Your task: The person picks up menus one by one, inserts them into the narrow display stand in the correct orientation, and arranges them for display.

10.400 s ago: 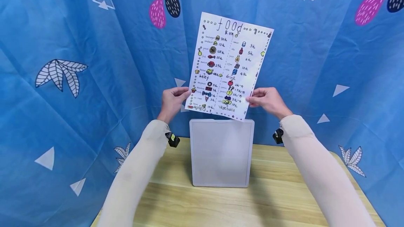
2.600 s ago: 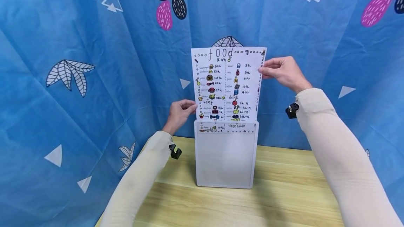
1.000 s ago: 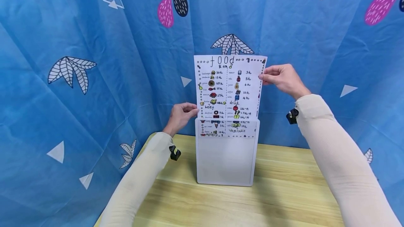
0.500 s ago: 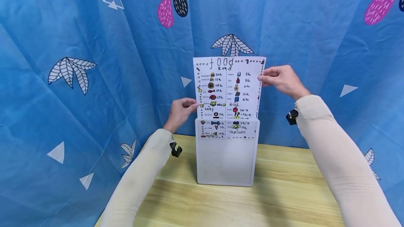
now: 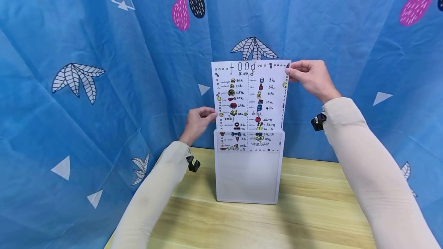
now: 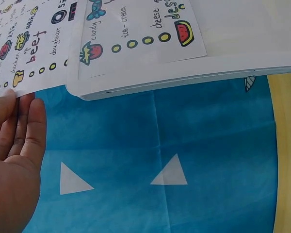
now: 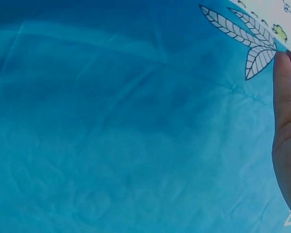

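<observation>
A paper food menu (image 5: 249, 95) with hand-drawn items and prices stands upright, its lower part inside a white-framed clear display stand (image 5: 247, 178). The printed bottom rows show through the stand's front panel. My left hand (image 5: 199, 124) pinches the menu's left edge between thumb and fingers, just above the stand's top corner. Higher up, my right hand (image 5: 313, 78) pinches the right edge close to the top corner. In the left wrist view, the left thumb and fingers (image 6: 34, 131) meet at the sheet's edge. Only part of the right hand (image 7: 287, 107) shows in the right wrist view.
The stand rests on a light wooden table (image 5: 311, 199). A blue patterned curtain (image 5: 138, 49) hangs behind the table and along both sides, close to the stand's back.
Since the earliest frame the menu has come down from above the stand into it and straightened. In the last half second my right hand has moved up the right edge; the sheet rose very slightly.
</observation>
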### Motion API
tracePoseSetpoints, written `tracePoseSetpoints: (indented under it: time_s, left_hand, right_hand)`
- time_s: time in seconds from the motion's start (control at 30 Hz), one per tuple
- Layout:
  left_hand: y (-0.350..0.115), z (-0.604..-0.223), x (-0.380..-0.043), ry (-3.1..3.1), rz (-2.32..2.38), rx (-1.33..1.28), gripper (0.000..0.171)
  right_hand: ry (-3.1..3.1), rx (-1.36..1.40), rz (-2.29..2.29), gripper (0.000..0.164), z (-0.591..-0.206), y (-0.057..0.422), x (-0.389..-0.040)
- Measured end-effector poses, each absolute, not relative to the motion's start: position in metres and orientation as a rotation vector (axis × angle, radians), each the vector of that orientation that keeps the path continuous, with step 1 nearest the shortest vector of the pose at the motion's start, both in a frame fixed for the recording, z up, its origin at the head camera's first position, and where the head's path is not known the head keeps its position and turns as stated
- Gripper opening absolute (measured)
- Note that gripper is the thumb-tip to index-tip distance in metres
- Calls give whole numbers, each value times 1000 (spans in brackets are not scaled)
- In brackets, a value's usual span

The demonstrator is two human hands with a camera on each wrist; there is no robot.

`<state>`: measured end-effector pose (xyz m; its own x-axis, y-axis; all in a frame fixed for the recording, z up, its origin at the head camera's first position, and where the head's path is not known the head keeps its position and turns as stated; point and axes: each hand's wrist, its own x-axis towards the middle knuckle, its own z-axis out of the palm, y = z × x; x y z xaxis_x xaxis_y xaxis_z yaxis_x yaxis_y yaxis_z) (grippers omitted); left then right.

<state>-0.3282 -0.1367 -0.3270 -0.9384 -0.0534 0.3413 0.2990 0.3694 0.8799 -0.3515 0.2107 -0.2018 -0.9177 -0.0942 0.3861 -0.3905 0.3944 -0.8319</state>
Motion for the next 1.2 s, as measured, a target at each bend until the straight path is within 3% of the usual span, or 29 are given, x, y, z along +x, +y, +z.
tracePoseSetpoints:
  time_s: [1.2]
  left_hand:
    - [-139,-332,-324,-2358,-1574,-209,18]
  right_hand:
    - [-2382,492,1416,27,-222,210,-352]
